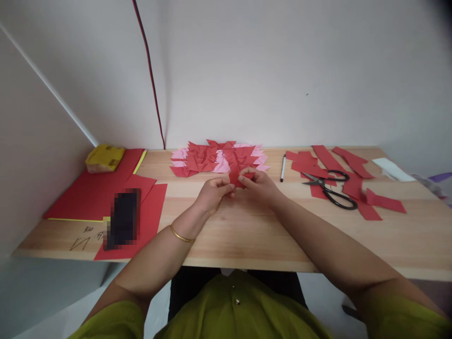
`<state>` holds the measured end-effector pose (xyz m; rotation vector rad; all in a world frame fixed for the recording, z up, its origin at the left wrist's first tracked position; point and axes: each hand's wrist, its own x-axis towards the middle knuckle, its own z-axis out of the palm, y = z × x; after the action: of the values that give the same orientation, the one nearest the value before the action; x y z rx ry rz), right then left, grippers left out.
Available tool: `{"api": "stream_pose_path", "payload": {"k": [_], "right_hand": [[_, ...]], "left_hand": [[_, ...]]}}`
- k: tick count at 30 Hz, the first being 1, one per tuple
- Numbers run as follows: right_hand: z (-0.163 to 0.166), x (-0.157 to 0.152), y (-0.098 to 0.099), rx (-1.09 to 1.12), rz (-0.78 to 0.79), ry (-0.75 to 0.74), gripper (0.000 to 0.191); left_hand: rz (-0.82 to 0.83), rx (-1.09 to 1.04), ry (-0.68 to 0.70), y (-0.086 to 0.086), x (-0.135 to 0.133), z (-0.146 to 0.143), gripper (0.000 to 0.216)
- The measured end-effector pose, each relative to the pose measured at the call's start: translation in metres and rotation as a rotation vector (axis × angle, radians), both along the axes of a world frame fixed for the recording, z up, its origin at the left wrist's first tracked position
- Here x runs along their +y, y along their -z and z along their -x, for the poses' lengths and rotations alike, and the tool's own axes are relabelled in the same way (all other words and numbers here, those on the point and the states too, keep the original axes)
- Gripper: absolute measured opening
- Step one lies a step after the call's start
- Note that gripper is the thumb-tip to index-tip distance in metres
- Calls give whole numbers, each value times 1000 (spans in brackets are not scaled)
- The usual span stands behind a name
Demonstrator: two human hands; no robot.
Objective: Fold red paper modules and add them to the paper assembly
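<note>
Both of my hands meet over the middle of the wooden table (247, 235), pinching a small folded red paper piece (236, 176) between them. My left hand (213, 192), with a gold bangle on its wrist, grips the piece's left side with closed fingers. Gripping the right side is my right hand (259, 186), its fingers pressed together on the paper. Just behind the hands lies a spread of several folded red and pink paper pieces (219, 157).
Black scissors (332, 188) lie on red paper strips (353, 181) at the right, with a pen (283, 167) beside them. Red paper sheets (102, 195), a yellow packet (105, 157) and a dark blurred object (123, 218) sit at the left. A white wall stands behind.
</note>
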<state>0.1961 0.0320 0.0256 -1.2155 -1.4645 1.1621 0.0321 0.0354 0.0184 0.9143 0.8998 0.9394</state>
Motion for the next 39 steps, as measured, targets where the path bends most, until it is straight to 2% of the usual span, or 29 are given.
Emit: {"api": "stream_pose_path", "payload": {"k": [3, 6, 12, 19, 22, 26, 30, 33, 39], "right_hand": [[-1, 1, 2, 5, 16, -104, 27], [-2, 1, 4, 19, -40, -176, 24], [-3, 1, 5, 40, -41, -151, 25], [-3, 0, 3, 93, -61, -181, 25], [-5, 2, 4, 53, -62, -193, 25], [-7, 2, 3, 1, -60, -227, 27], [-5, 0, -1, 13, -96, -264, 27], [-4, -1, -2, -22, -96, -237, 29], [-5, 0, -3, -40, -70, -220, 34]], "left_hand": [[-38, 45, -24, -1, -1, -1, 19], [-85, 111, -29, 0, -2, -2, 18], [-180, 197, 34, 3, -1, 0, 21], [-339, 397, 73, -4, -1, 5, 22], [-305, 295, 99, -5, 1, 7, 20], [-231, 120, 61, -3, 2, 6, 23], [-222, 120, 7, 0, 2, 3, 21], [-204, 99, -51, 1, 2, 1, 20], [-252, 104, -23, 0, 1, 1, 21]]}}
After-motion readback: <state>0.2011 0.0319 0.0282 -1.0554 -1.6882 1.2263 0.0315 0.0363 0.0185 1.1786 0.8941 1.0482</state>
